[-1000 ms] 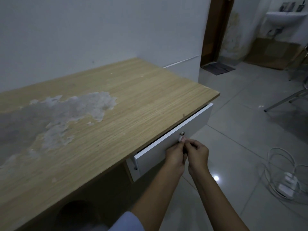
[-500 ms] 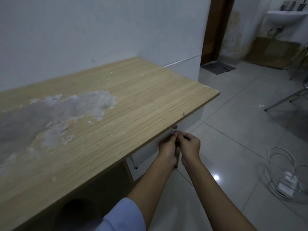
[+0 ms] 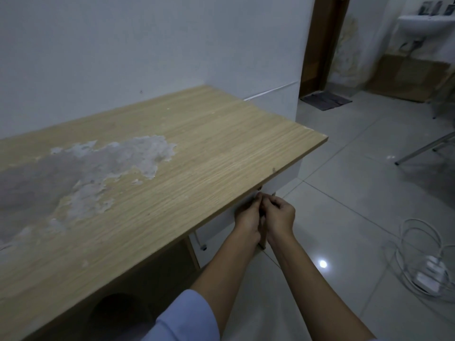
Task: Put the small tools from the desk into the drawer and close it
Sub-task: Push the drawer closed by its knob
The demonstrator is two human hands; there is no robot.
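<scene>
The wooden desk (image 3: 197,143) has a worn grey patch on its left half, and no small tools show on its top. The white drawer front (image 3: 283,178) sits pushed in under the desk's front edge, flush with the frame. Its small metal knob (image 3: 260,188) peeks out just below the edge. My left hand (image 3: 247,220) and my right hand (image 3: 279,215) are side by side, fingertips pinched together at the knob. The inside of the drawer is hidden.
A white power strip with coiled cable (image 3: 428,269) lies on the tiled floor to the right. Metal chair legs (image 3: 423,148) stand further right. A dark doormat (image 3: 325,100) lies by the doorway, with a wall sink (image 3: 423,27) beyond.
The drawer, partly open a second ago, has slid in under the desk top. Both hands travelled forward with its knob.
</scene>
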